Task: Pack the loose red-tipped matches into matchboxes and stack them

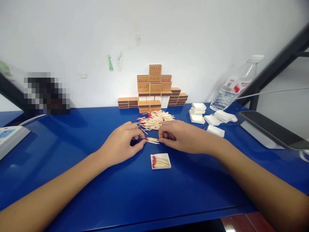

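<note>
- At the far left, well apart from the match heap point(155, 120), a white device point(14, 138) with a blue panel is partly cut off by the picture's edge.
- To the heap's left and nearer the person, the left hand point(123, 141) is held low, and red match heads are pinched between its thumb and index fingertip.
- Behind the heap, the matchboxes point(154, 86) are stacked in steps against the wall point(193, 42).
- Just in front of the heap, a small bunch of matches point(152, 140) is spread between the two hands, its red heads turned left.
- Farther in front of the heap, a white tray point(166, 155) is partly filled with matches, and is left untouched on the blue table point(116, 193).
- At the heap's right front, the right hand point(177, 135) is curled, its fingertips brought to the bunch's plain ends; whether these are gripped cannot be told.
- Right of the heap, white trays point(198, 107) are piled and scattered.
- Beyond them, a bottle point(223, 96) is tilted.
- Farthest right of the heap, a dark phone point(275, 129) is seen.
</note>
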### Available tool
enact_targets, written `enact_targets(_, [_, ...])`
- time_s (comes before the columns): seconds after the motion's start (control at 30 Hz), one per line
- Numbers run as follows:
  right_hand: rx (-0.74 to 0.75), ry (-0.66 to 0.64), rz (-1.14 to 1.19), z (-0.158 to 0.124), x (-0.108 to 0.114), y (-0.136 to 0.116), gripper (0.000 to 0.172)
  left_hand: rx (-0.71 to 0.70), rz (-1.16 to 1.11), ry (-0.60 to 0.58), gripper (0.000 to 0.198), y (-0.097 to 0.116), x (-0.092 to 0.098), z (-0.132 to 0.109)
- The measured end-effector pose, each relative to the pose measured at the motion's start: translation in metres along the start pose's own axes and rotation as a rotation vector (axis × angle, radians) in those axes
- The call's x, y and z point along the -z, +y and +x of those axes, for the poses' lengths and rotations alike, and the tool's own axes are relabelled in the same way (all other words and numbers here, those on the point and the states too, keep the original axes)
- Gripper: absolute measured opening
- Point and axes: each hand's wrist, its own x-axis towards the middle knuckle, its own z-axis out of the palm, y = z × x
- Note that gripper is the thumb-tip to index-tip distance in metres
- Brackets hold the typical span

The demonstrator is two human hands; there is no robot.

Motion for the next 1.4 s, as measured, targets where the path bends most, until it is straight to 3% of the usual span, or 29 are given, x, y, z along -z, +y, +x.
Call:
enact_targets(0.23, [-0.023,-0.030,0.030,0.001,-0.001,-0.005,0.012,-0.007,-0.004,0.008,0.011,0.000,0.000,-0.001])
enact_targets(0.57, [-0.029,0.084,0.036,0.003,-0.011,-0.012,0.016,-0.039,-0.036,0.067,0.015,0.010,0.005,-0.003])
enact_targets(0.87, [-0.107,-0.033,0.070,0.007,-0.008,-0.009,0.012,-0.129,-0.107,-0.118,0.053,0.026,0.006,-0.010])
enact_targets(1.27, [-0.066,0.022,0.068,0.006,-0.008,-0.008,0.012,-0.144,-0.047,-0.170,0.029,0.028,0.005,-0.012])
enact_targets(1.4, [-0.089,-0.028,0.079,0.007,-0.007,-0.010,0.014,-0.137,-0.058,-0.176,0.027,0.029,0.004,-0.011])
